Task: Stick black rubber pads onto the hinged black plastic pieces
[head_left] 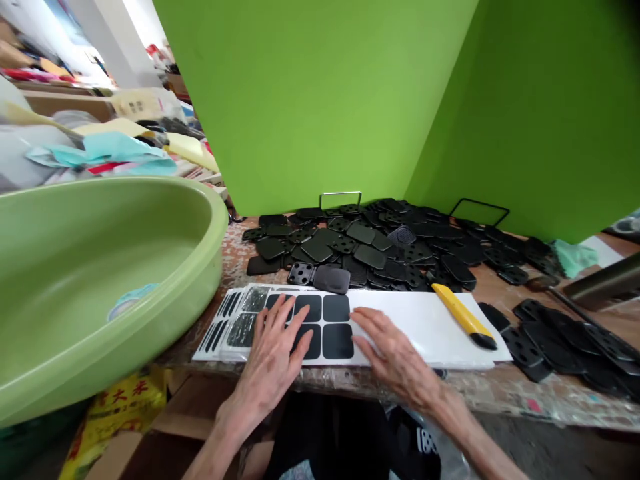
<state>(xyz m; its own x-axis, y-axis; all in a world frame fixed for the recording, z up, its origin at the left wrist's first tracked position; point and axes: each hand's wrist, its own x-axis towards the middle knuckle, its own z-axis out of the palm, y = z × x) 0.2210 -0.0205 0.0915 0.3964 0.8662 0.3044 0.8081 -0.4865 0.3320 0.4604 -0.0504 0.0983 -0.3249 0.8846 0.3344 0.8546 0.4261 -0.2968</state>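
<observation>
A white sheet (400, 320) with rounded black square stickers (337, 341) lies near the table's front edge. My left hand (274, 343) rests on the sheet's left part with fingers spread, covering some of the squares. Beside the right-hand column of squares, my right hand (395, 353) touches the sheet, its fingers stretched out and the thumb apart. Neither hand holds anything that I can see. A yellow utility knife (464, 317) lies on the sheet's right part. Just behind the sheet sits a black piece with a flat pad and a holed end (320, 276).
A heap of similar black pieces (370, 243) spreads behind the sheet, with more pieces (555, 340) at right. A large green basin (200, 247) stands at left. Green panels (320, 100) rise behind, and a dark metal cylinder (605, 283) lies at far right.
</observation>
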